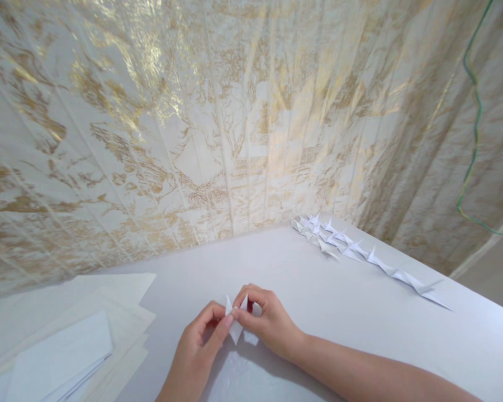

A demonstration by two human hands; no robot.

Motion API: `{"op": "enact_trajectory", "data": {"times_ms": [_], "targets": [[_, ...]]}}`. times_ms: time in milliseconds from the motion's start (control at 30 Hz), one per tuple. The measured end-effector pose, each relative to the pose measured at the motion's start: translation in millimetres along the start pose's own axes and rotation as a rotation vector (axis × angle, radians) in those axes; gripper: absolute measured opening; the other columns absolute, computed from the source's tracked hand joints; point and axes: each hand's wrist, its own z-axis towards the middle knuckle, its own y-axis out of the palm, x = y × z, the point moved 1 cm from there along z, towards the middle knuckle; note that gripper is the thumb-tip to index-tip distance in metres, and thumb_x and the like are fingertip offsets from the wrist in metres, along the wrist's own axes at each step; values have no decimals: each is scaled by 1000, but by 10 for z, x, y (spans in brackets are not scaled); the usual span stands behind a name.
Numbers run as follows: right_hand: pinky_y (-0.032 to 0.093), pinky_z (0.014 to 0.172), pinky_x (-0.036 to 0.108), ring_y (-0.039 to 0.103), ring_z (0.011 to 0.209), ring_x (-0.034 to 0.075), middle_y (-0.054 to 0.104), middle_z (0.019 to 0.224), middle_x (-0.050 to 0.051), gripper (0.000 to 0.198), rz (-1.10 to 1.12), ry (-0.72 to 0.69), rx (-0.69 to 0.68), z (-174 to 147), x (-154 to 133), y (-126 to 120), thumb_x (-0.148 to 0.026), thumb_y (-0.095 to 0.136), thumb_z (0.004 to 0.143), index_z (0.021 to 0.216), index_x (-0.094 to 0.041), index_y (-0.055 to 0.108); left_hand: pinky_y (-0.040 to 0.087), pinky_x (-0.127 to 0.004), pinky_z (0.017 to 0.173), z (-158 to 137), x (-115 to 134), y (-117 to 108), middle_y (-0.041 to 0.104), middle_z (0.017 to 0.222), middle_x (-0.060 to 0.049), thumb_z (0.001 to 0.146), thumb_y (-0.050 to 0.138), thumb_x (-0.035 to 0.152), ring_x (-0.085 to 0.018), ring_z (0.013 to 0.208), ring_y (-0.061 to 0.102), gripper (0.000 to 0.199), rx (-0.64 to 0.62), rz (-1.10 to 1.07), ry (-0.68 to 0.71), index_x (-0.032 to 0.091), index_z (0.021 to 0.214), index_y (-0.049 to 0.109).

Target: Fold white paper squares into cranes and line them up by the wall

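A small folded white paper piece (pixel 236 331) with pointed tips is held just above the table, between both hands. My left hand (pixel 202 338) pinches its left side with thumb and forefinger. From the right, my right hand (pixel 269 319) grips it near the top, thumb and fingers closed on the paper. Two of its points stick up between the fingers and one points down. The fingertips hide part of its folds.
Stacked paper sheets (pixel 128 301) lie at the left, with a smaller white stack (pixel 67 349) on top. Folded paper cranes (pixel 346 240) stand in rows at the back right of the white table (pixel 360 312). A gold-patterned curtain (pixel 218 123) hangs behind; a green cord (pixel 478 117) hangs at right.
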Motion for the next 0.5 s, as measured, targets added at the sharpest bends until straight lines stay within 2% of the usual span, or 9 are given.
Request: {"op": "enact_trajectory", "data": {"times_ms": [133, 333, 433, 500], "targets": [[41, 66, 26, 50, 67, 13, 56, 69, -1, 12, -1, 21, 5, -12, -8, -1, -23, 64, 82, 71, -17, 64, 38, -23, 64, -7, 17, -30, 45, 68, 5, 87, 55, 55, -15, 67, 46, 37, 9, 54, 8, 22, 70, 53], [39, 66, 26, 47, 66, 13, 55, 68, -2, 17, 12, 71, -3, -24, -24, 12, -29, 64, 82, 70, -18, 61, 41, -24, 67, -28, 28, -47, 48, 69, 4, 91, 50, 46, -16, 68, 52, 32, 37, 225, 167, 23, 69, 49], [38, 66, 27, 45, 65, 13, 55, 68, -2, 25, 112, 125, -22, -8, 9, 1, -40, 66, 82, 73, -17, 62, 45, -27, 74, -24, -26, -59, 57, 79, 2, 88, 55, 44, -18, 76, 57, 19, 99, 278, 197, 25, 87, 56], [37, 67, 27, 44, 66, 13, 54, 68, -2, 31, 179, 141, -29, 3, 36, -6, -47, 67, 81, 75, -18, 62, 46, -29, 79, -20, -48, -69, 62, 92, 0, 86, 60, 42, -19, 83, 58, 21, 137, 306, 238, 26, 99, 57]]}}
